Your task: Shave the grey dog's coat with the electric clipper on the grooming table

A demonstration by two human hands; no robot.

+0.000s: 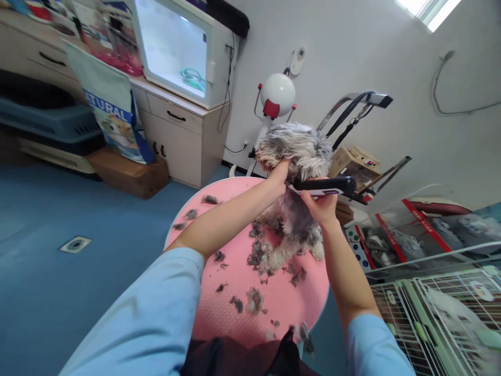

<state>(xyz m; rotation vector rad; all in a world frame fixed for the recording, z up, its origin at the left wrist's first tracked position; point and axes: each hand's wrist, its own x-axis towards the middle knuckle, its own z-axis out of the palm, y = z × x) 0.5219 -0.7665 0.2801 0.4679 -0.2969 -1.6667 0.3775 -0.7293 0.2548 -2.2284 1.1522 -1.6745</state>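
A grey, curly-haired dog [297, 149] sits on a round pink grooming table [219, 324], its chest clipped shorter than its head. My left hand [281, 176] grips it under the muzzle, the fingertips partly hidden in fur. My right hand [321, 204] is closed around a black and silver hair clipper [326, 185]. The clipper lies level, its blade end at the dog's throat, close beside my left hand. Tufts of cut fur [255, 300] are scattered over the tabletop and around the dog's front paws.
A metal grooming arm [348, 104] with a strap rises behind the dog. A white round-headed dryer [277, 94] stands at the wall. Wire cages [430, 313], one with a white animal inside, are at right. Cabinets [176, 146] and a food bag [113, 112] are at left.
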